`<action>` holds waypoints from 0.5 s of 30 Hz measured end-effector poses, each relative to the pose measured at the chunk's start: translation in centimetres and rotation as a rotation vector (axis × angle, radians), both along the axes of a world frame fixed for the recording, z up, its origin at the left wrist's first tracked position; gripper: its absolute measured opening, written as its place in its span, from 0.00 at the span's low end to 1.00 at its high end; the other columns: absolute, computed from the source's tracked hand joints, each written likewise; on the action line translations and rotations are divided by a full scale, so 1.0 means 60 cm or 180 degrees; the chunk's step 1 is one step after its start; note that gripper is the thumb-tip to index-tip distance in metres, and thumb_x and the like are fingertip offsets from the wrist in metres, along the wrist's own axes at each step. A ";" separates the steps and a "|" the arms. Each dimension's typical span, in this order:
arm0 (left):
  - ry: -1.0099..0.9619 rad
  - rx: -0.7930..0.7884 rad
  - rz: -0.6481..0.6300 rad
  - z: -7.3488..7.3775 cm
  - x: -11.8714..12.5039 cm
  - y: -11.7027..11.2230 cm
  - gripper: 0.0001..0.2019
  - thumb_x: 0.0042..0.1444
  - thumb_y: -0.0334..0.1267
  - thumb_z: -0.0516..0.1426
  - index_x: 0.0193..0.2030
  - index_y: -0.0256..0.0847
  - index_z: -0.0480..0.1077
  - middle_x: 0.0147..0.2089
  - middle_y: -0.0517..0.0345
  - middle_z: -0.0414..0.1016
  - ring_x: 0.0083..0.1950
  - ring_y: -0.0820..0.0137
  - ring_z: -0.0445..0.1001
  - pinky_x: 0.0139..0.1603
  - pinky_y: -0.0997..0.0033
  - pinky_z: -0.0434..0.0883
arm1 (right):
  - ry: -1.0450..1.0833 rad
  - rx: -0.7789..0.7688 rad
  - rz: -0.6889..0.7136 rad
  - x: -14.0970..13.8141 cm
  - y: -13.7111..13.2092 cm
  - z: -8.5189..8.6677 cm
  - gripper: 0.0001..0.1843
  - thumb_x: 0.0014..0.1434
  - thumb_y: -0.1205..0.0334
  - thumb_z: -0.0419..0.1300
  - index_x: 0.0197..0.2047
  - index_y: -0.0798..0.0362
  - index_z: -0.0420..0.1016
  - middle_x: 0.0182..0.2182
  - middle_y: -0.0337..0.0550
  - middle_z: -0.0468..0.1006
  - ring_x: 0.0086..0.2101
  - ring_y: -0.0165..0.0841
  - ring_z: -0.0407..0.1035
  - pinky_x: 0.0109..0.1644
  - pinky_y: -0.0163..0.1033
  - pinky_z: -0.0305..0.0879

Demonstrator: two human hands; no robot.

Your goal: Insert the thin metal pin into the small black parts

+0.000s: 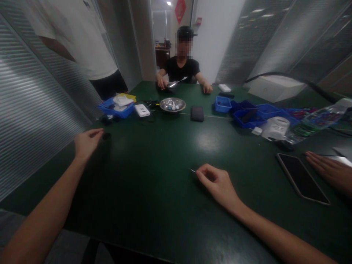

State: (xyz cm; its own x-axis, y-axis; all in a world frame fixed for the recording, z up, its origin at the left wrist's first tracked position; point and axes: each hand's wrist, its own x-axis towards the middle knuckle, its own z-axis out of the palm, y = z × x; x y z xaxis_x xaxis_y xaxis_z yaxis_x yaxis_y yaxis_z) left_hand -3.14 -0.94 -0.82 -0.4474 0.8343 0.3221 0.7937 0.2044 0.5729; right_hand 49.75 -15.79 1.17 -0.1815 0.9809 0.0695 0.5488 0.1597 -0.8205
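Observation:
Pinched between the thumb and index finger of my right hand (217,183) is a thin, pale, needle-like piece (193,171), held just above the green table (148,176). It points to the left, and its exact kind is too small to tell. My left hand (85,145) is over the table's left side, fingertips closed together. A dark patch lies by those fingertips; I cannot tell whether it is a thing or a shadow. Farther back, a shiny metal dish (172,105) holds several small white and bluish bits. To its right lies a dark square wallet-like item (197,113).
Blue trays (117,107) (249,115), a white box-shaped device (142,110), a plastic bottle (316,123) and a phone (302,178) are around. Another person's hand (331,170) rests beside the phone. Someone sits opposite (180,69); another person stands at left (79,40).

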 end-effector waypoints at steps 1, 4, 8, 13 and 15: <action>0.0025 -0.0005 0.0013 0.000 0.001 -0.001 0.18 0.61 0.45 0.64 0.54 0.41 0.81 0.46 0.51 0.84 0.45 0.61 0.81 0.52 0.65 0.74 | -0.0014 0.0002 0.0001 0.000 0.000 0.000 0.16 0.68 0.51 0.58 0.36 0.52 0.80 0.30 0.41 0.81 0.31 0.35 0.75 0.34 0.36 0.68; 0.0189 0.0002 -0.0039 -0.001 0.001 -0.003 0.17 0.61 0.45 0.64 0.53 0.41 0.82 0.46 0.51 0.84 0.45 0.62 0.81 0.53 0.65 0.73 | -0.0067 0.0027 -0.0007 -0.001 0.000 0.002 0.15 0.68 0.52 0.58 0.35 0.52 0.80 0.29 0.40 0.80 0.29 0.34 0.74 0.33 0.36 0.67; 0.0474 -0.0025 -0.0138 -0.004 0.001 -0.005 0.17 0.62 0.45 0.62 0.53 0.40 0.82 0.46 0.50 0.84 0.44 0.62 0.80 0.55 0.65 0.71 | -0.0037 0.0038 -0.0016 -0.003 -0.001 0.003 0.15 0.67 0.52 0.59 0.35 0.52 0.80 0.28 0.40 0.80 0.29 0.34 0.74 0.33 0.36 0.66; 0.0749 -0.0238 -0.0170 -0.003 0.003 -0.007 0.17 0.64 0.46 0.61 0.54 0.42 0.82 0.47 0.51 0.84 0.45 0.61 0.80 0.53 0.66 0.70 | -0.0026 0.0033 -0.0004 -0.004 -0.001 0.002 0.15 0.68 0.52 0.59 0.35 0.52 0.79 0.29 0.40 0.80 0.30 0.34 0.74 0.33 0.36 0.66; 0.0824 -0.0258 -0.0143 -0.004 0.002 -0.007 0.16 0.65 0.46 0.60 0.53 0.42 0.82 0.48 0.52 0.84 0.45 0.61 0.80 0.52 0.66 0.70 | -0.0021 0.0016 -0.0012 -0.004 -0.001 0.003 0.15 0.68 0.52 0.59 0.35 0.52 0.79 0.29 0.40 0.80 0.30 0.35 0.74 0.33 0.36 0.67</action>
